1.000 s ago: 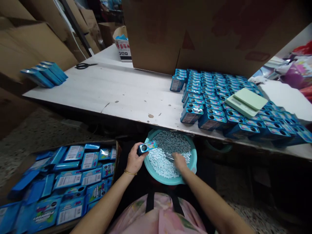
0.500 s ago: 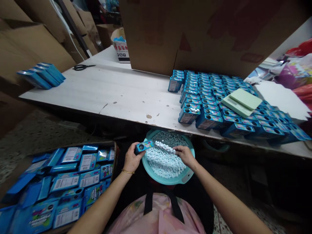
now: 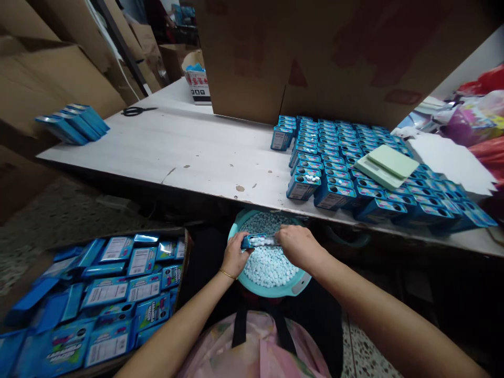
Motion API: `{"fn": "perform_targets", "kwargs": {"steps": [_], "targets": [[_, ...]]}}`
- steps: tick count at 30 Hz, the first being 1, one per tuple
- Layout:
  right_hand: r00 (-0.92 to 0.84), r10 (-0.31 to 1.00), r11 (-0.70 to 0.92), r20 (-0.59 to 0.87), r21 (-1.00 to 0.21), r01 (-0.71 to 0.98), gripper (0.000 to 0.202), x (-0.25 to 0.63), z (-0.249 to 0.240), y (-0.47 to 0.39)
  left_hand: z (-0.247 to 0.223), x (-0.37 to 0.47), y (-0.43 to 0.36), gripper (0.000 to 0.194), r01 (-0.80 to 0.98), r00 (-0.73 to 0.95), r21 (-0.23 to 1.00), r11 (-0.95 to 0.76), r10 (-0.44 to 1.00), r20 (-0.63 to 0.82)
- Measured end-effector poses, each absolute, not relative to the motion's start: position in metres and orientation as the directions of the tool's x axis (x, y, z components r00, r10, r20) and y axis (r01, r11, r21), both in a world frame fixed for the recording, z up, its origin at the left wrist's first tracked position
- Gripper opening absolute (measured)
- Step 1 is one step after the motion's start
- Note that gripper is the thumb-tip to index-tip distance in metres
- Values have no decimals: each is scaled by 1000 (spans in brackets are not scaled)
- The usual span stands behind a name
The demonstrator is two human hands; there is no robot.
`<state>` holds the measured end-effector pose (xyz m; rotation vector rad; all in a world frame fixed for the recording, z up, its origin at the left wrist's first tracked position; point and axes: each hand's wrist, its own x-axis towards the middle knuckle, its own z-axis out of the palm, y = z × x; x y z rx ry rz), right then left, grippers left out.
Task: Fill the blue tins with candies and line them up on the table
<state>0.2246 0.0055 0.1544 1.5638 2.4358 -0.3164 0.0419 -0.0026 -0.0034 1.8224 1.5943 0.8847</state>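
Two hands, one box, one scoop

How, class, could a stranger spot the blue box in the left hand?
Start at the white table, then move down past its near edge to the turquoise basin of pale pellets. Over it, the left hand holds the blue box. Other blue boxes crowd the table or the carton; this one alone is handheld.
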Motion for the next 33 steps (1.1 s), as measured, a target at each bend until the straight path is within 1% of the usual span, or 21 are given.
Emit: {"fn": "perform_targets", "kwargs": {"steps": [3,6,8,10,12,14,17,18,20,22,23,24,27,30,32,33], "targets": [[-408,864,417,-294,-33,908,25,232,159,4,-7,39,-1,39,600,55,790,-127,992,117],[-361,880,370,-310,-32,928,25,260,137,4,-9,32,-1,39,574,15,813,-99,994,111],[-262,898,266,-354,-39,963,25,279,105,4,-8,24,-3,38,555,-9,827,-84,994,107],[-92,913,78,-397,-50,996,29,287,62,4,-5,15,-4,38,537,-30,841,-68,995,100],[-47,904,18,-425,-71,997,30,276,19,1,-2,6,-6,39,526,-54,849,-49,994,91],[-63,904,8,-424,-130,992,32,251,-17,-1,3,-2,-9,38,518,-88,855,-28,992,86],[-93,909,-4,-407,-233,973,35,209,-52,-2,10,-11,-12,37,508,-136,862,5,988,74],[-97,912,-24,-398,-288,957,35,199,-59,-1,12,-14,-13,37,508,-146,861,17,987,67],[-110,926,-81,-362,-472,878,34,192,-68,2,16,-18,-14,38,513,-163,857,39,985,53],[-124,942,-117,-312,-651,750,31,200,-71,5,18,-22,-15,39,518,-174,854,49,984,49],[-133,948,-117,-288,-708,697,30,208,-69,6,19,-23,-15,39,519,-176,853,50,983,49],[-144,952,-107,-269,-736,669,29,218,-64,7,18,-24,-14,39,521,-176,852,48,983,52],[-167,958,-76,-235,-764,640,29,246,-35,8,13,-21,-11,38,530,-170,847,30,983,72],[-220,959,7,-177,-766,643,28,265,15,8,6,-10,-6,38,560,-123,828,0,989,84],[-288,948,107,-136,-715,691,28,269,51,8,3,1,-4,38,591,-79,807,-13,994,73],[-323,937,161,-129,-664,730,28,269,67,8,3,8,-3,37,604,-60,797,-18,996,68]]}}
